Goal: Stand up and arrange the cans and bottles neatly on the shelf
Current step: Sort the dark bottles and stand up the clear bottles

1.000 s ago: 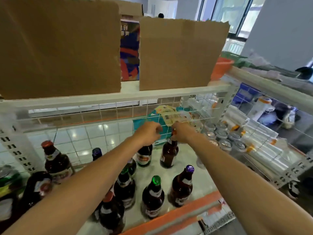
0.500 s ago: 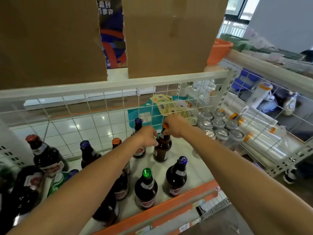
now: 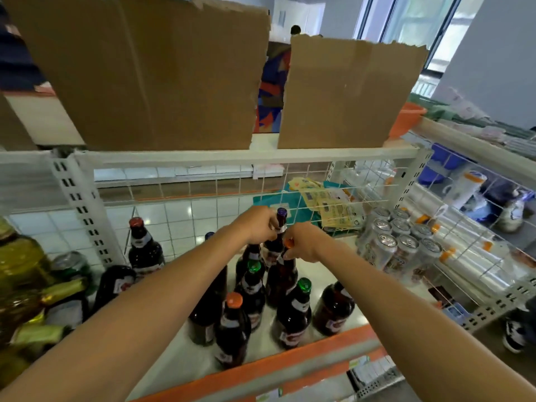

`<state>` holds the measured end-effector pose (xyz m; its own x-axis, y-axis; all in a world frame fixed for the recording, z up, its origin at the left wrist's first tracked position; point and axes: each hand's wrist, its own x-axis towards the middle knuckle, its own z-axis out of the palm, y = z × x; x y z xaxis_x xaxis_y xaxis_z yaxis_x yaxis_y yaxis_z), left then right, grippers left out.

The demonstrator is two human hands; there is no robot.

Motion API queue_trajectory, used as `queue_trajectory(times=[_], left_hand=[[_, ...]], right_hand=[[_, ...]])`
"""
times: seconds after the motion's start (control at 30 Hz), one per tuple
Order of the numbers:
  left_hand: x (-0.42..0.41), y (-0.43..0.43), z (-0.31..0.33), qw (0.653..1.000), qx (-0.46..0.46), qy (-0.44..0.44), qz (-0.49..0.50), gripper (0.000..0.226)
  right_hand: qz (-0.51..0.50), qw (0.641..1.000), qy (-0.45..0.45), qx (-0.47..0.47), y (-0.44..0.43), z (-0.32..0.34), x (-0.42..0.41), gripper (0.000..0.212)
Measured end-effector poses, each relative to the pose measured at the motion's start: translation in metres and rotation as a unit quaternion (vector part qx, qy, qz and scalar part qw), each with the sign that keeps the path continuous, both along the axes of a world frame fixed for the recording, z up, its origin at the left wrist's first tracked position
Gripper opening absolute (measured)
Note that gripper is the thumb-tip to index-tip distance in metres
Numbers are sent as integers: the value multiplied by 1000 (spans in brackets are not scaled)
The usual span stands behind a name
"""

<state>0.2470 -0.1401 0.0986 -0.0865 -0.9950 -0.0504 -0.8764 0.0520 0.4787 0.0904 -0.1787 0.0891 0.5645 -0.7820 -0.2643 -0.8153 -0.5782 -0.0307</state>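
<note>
Behind the left hand (image 3: 258, 224) and right hand (image 3: 307, 242), a white wire grid (image 3: 203, 192) backs the white metal shelving (image 3: 203, 155), and through it glossy pale floor tiles (image 3: 174, 219) catch spots of light. High above and to the right of the hands, tall windows (image 3: 412, 21) let in daylight beside a plain grey wall (image 3: 493, 62).
</note>
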Motion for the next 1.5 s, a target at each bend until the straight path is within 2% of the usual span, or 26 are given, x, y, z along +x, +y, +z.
queue_trajectory(times=[0.17, 0.27, 0.33, 0.4, 0.5, 0.57, 0.67, 0.83, 0.97, 1.17, 1.5], left_hand=[[41, 17, 9, 998, -25, 36, 53, 34], [64, 23, 13, 997, -14, 33, 69, 34], [76, 26, 11, 996, -6, 33, 83, 34], [86, 28, 8, 995, 5, 39, 96, 35], [96, 28, 2, 993, 24, 45, 111, 37], [101, 25, -3, 991, 52, 46, 117, 39], [107, 19, -9, 987, 120, 48, 98, 43], [115, 16, -14, 969, 231, 37, 75, 45], [113, 20, -10, 953, 285, 31, 100, 38], [108, 15, -7, 964, 245, -50, 86, 32], [115, 21, -12, 969, 227, -41, 88, 35]], right_hand=[[10, 1000, 13, 12, 8, 2, 7, 36], [-13, 996, 16, 83, 4, 7, 11, 27], [-52, 992, -5, 117, -4, 15, 13, 41], [-83, 993, -46, 72, -18, 24, 14, 54], [-108, 992, -69, -16, -39, 28, 21, 48], [-111, 992, -60, -19, -46, 23, 29, 55], [-102, 991, -80, 30, -56, 5, 42, 65], [-80, 994, -76, -14, -76, -12, 49, 33], [-40, 997, -53, -29, -80, -5, 54, 29], [-8, 997, -79, -12, -71, -9, 80, 32], [50, 995, -84, 1, -35, -11, 142, 32]])
